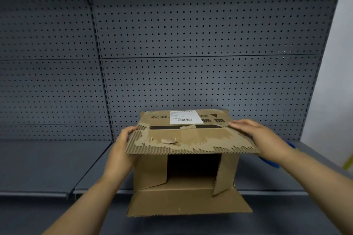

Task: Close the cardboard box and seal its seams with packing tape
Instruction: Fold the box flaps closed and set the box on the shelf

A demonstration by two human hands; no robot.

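A worn cardboard box [150, 173] lies on a grey shelf with its open end facing me. Its upper flap [191, 139], torn down to the corrugation, sticks out level over the opening. A white shipping label [184, 117] sits on the box top. My left hand [122, 147] grips the flap's left edge. My right hand [256, 135] rests flat on the flap's right edge. The lower flap [189, 203] hangs forward over the shelf edge. Both side flaps are folded partly inward. The inside looks dark.
A grey perforated back panel [191, 44] rises behind the box. The grey shelf [47, 164] runs left and right. A blue object [271, 162], partly hidden by my right forearm, lies on the shelf to the right. A white wall [336, 82] is at the far right.
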